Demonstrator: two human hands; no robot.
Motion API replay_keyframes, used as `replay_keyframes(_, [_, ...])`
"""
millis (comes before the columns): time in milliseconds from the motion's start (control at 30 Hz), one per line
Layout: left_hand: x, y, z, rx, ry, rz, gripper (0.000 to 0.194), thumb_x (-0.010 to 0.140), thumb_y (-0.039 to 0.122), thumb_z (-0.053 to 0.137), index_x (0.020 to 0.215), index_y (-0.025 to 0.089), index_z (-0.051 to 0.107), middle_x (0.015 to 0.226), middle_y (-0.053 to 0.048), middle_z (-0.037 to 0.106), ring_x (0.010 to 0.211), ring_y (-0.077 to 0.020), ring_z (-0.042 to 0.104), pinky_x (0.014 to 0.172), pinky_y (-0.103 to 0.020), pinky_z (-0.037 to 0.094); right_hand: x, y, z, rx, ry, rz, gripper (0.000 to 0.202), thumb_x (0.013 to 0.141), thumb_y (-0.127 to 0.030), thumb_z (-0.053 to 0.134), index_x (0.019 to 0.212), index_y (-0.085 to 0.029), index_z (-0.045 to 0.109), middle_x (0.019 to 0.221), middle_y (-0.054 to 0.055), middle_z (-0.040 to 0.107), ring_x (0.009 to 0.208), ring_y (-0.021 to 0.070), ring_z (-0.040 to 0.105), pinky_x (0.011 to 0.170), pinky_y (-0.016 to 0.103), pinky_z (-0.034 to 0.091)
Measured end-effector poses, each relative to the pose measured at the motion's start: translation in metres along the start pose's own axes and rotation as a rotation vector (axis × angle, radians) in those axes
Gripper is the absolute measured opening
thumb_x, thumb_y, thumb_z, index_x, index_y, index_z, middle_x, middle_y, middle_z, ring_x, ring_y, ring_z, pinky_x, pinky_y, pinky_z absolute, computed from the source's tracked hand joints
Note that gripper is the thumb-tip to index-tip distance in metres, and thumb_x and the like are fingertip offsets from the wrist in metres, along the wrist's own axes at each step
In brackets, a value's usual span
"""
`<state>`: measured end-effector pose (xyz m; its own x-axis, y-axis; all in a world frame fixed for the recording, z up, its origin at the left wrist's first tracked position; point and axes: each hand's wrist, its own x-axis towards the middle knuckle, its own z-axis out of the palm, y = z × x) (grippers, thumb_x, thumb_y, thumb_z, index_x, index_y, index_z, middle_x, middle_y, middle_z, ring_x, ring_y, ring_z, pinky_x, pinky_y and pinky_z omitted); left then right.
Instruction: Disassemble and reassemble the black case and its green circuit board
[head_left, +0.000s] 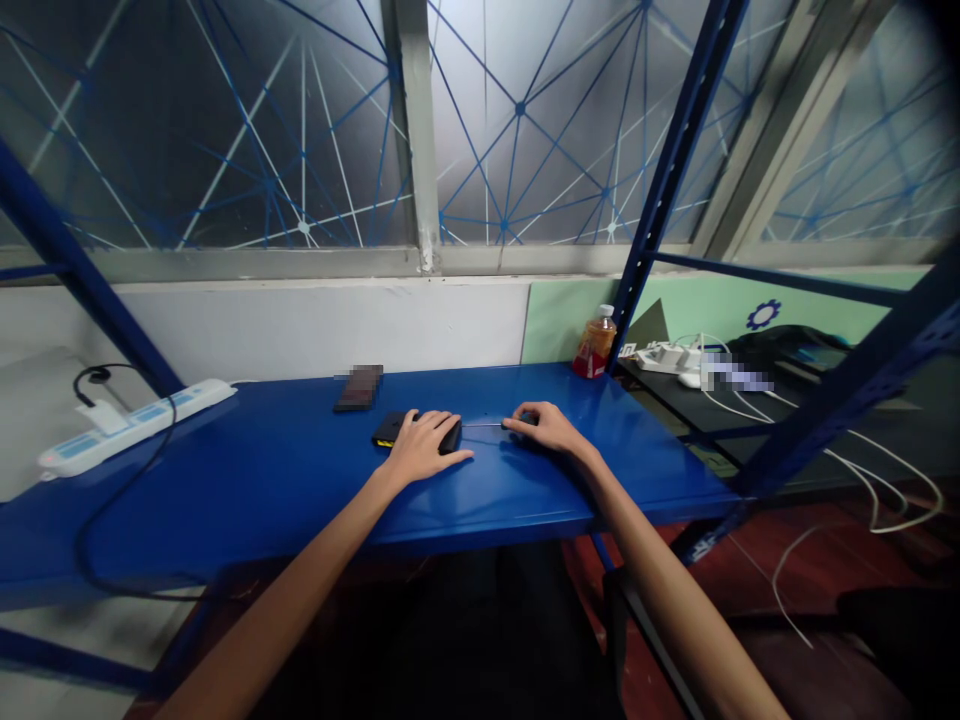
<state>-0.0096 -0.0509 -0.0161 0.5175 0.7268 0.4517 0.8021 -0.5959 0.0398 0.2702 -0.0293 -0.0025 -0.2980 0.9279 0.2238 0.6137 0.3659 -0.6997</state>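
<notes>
A flat black box [388, 427] with a bit of yellow on its near left edge lies on the blue tabletop [300, 480]. My left hand [425, 442] holds it down from above, fingers laid across the top and thumb stretched out on the near side. To the right, my right hand [546, 428] is closed on the dark handle of what looks like a screwdriver [484, 425]. Its thin metal shaft points left and reaches the right side of the box. Whether the tip sits in a screw is too small to tell.
Behind the box lies a dark phone-like slab [360, 388], partly blurred. A drink bottle [596, 343] stands at the back right corner. At the left is a white power strip [135, 425] with a black cable. Blue shelf posts [660, 190] rise at both sides.
</notes>
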Motion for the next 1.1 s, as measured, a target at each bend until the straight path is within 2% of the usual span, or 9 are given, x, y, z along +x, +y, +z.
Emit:
replay_keyframes(133, [0.0000, -0.0003, 0.0006, 0.010, -0.002, 0.003, 0.068, 0.085, 0.071, 0.043, 0.131, 0.023, 0.056, 0.132, -0.011, 0.060, 0.122, -0.0312, 0.052, 0.108, -0.052, 0.025, -0.0002, 0.0051, 0.0001, 0.140, -0.045, 0.064, 0.047, 0.064, -0.053, 0.076, 0.090, -0.017, 0.063, 0.065, -0.001, 0.065, 0.050, 0.0108, 0.051, 0.048, 0.021, 0.035])
replay_keyframes(233, [0.0001, -0.0003, 0.0010, 0.015, -0.005, -0.005, 0.068, 0.084, 0.072, 0.044, 0.131, 0.023, 0.056, 0.132, -0.011, 0.060, 0.122, -0.0315, 0.051, 0.108, -0.052, 0.024, -0.0001, 0.0049, -0.0010, 0.131, -0.071, 0.106, 0.046, 0.071, -0.061, 0.067, 0.079, -0.016, 0.064, 0.059, 0.000, 0.063, 0.044, 0.0101, 0.048, 0.046, 0.022, 0.033])
replay_keyframes(400, [0.0003, -0.0004, 0.0010, 0.010, -0.005, 0.001, 0.069, 0.085, 0.071, 0.043, 0.131, 0.022, 0.055, 0.132, -0.011, 0.060, 0.122, -0.0318, 0.052, 0.108, -0.053, 0.025, 0.0006, -0.0007, -0.0018, -0.074, -0.021, 0.047, 0.059, 0.083, -0.067, 0.048, 0.059, -0.015, 0.064, 0.056, 0.003, 0.062, 0.055, 0.0131, 0.053, 0.052, 0.024, 0.033])
replay_keyframes(567, [0.0001, -0.0004, 0.0018, 0.010, 0.005, 0.002, 0.068, 0.084, 0.071, 0.045, 0.130, 0.022, 0.056, 0.131, -0.012, 0.060, 0.120, -0.0318, 0.052, 0.107, -0.053, 0.025, 0.0003, 0.0024, -0.0002, 0.091, -0.025, 0.021, 0.043, 0.070, -0.057, 0.069, 0.084, -0.017, 0.063, 0.072, 0.003, 0.069, 0.063, 0.0146, 0.059, 0.057, 0.023, 0.040])
replay_keyframes(667, [0.0002, -0.0002, 0.0017, 0.008, 0.004, 0.004, 0.067, 0.085, 0.071, 0.045, 0.130, 0.023, 0.057, 0.130, -0.012, 0.061, 0.120, -0.0311, 0.053, 0.107, -0.052, 0.025, -0.0005, 0.0061, -0.0007, 0.197, -0.067, 0.059, 0.046, 0.063, -0.050, 0.077, 0.091, -0.019, 0.058, 0.069, 0.000, 0.067, 0.052, 0.0119, 0.054, 0.049, 0.022, 0.038])
replay_keyframes(800, [0.0007, 0.0003, 0.0007, 0.008, 0.000, 0.000, 0.067, 0.085, 0.071, 0.045, 0.131, 0.023, 0.056, 0.131, -0.012, 0.061, 0.120, -0.0313, 0.052, 0.108, -0.052, 0.025, -0.0010, 0.0050, -0.0028, 0.149, -0.095, 0.105, 0.044, 0.072, -0.061, 0.066, 0.075, -0.017, 0.060, 0.058, 0.000, 0.062, 0.043, 0.0099, 0.047, 0.044, 0.023, 0.033])
replay_keyframes(933, [0.0008, 0.0005, -0.0002, 0.011, -0.004, 0.003, 0.068, 0.085, 0.071, 0.044, 0.131, 0.023, 0.056, 0.130, -0.012, 0.061, 0.120, -0.0320, 0.052, 0.107, -0.053, 0.026, -0.0007, 0.0007, -0.0032, -0.070, -0.031, 0.080, 0.062, 0.082, -0.069, 0.046, 0.053, -0.015, 0.057, 0.049, 0.002, 0.054, 0.049, 0.0111, 0.046, 0.048, 0.024, 0.029])
replay_keyframes(1000, [0.0006, 0.0002, 0.0001, 0.013, -0.002, 0.004, 0.067, 0.085, 0.071, 0.044, 0.131, 0.023, 0.056, 0.129, -0.012, 0.061, 0.119, -0.0320, 0.053, 0.107, -0.053, 0.026, -0.0005, 0.0001, -0.0024, -0.082, -0.003, 0.063, 0.060, 0.082, -0.069, 0.045, 0.058, -0.015, 0.060, 0.052, 0.001, 0.055, 0.053, 0.0118, 0.047, 0.050, 0.025, 0.029])
replay_keyframes(1100, [0.0002, -0.0005, 0.0013, 0.017, 0.007, 0.006, 0.067, 0.085, 0.071, 0.044, 0.130, 0.022, 0.057, 0.129, -0.012, 0.061, 0.119, -0.0317, 0.053, 0.107, -0.053, 0.026, -0.0006, 0.0018, -0.0013, -0.008, 0.015, 0.033, 0.048, 0.071, -0.064, 0.064, 0.078, -0.016, 0.063, 0.065, 0.000, 0.062, 0.059, 0.0125, 0.051, 0.054, 0.023, 0.034])
